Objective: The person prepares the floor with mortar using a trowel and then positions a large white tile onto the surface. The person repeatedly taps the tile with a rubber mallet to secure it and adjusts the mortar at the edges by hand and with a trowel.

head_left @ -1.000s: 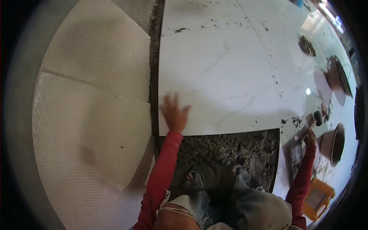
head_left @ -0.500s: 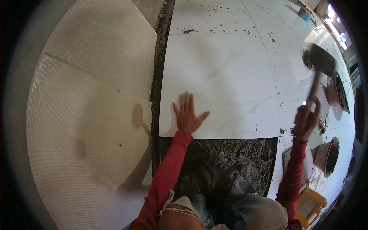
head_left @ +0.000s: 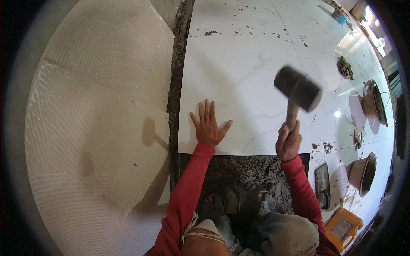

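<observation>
My left hand (head_left: pixel 210 129) lies flat on a large white marbled floor tile (head_left: pixel 256 123), fingers spread, close to the tile's near left corner. My right hand (head_left: pixel 289 141) is wrapped round the wooden handle of a rubber mallet (head_left: pixel 297 88). The mallet's black head is raised above the right part of the tile, and its outline is slightly blurred. In front of my knees, the tile's near edge borders a bed of dark wet mortar (head_left: pixel 273 175), where my feet rest.
Tiles with ridged backs (head_left: pixel 98 123) stand along the left wall. On the right are two buckets (head_left: pixel 362 175), a trowel (head_left: pixel 322 185), a crumpled dark rag (head_left: pixel 344 68) and a yellow case (head_left: pixel 344 229). Mortar crumbs (head_left: pixel 328 146) dot the laid tiles.
My right hand has swung the mallet leftward from the far right, so it is now over the tile. My left hand has stayed in nearly the same place.
</observation>
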Motion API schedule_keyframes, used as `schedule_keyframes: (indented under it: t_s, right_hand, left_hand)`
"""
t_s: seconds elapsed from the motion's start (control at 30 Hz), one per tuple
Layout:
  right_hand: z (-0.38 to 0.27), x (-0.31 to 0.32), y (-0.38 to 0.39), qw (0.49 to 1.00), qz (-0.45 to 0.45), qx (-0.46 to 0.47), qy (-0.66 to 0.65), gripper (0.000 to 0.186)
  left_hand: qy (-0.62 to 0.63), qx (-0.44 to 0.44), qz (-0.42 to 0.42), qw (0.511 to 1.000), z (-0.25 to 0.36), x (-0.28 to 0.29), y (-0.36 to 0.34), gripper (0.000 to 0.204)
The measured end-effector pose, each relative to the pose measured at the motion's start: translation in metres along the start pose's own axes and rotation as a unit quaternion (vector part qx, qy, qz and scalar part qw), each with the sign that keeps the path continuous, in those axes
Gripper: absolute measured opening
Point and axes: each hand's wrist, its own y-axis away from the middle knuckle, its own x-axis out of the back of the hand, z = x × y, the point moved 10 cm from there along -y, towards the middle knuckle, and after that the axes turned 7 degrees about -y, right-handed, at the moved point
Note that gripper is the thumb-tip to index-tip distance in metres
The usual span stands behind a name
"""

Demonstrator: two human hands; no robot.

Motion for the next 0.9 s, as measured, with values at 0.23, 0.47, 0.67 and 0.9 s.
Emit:
schedule_keyframes:
  t_s: [0.23,0.47,0.67,0.9]
  right_hand:
    - [0.002,-0.029,-0.004,0.993,-0.092,-0.07,0.027,0.021]
    - [0.094,-0.051,0.024,0.948,-0.202,-0.098,0.227,0.023]
    - [0.014,-0.013,-0.013,0.997,0.038,-0.044,-0.052,0.02]
    - [0.011,-0.06,-0.023,0.991,-0.113,-0.068,0.034,0.023]
  left_hand:
    - [-0.001,0.017,-0.027,0.999,-0.012,-0.003,0.006,0.094]
    - [0.017,0.002,-0.027,0.999,0.009,-0.003,-0.003,0.094]
    - [0.007,0.013,-0.005,1.0,-0.003,0.004,0.002,0.095]
    - [0.004,0.031,-0.037,0.999,-0.018,0.0,0.012,0.096]
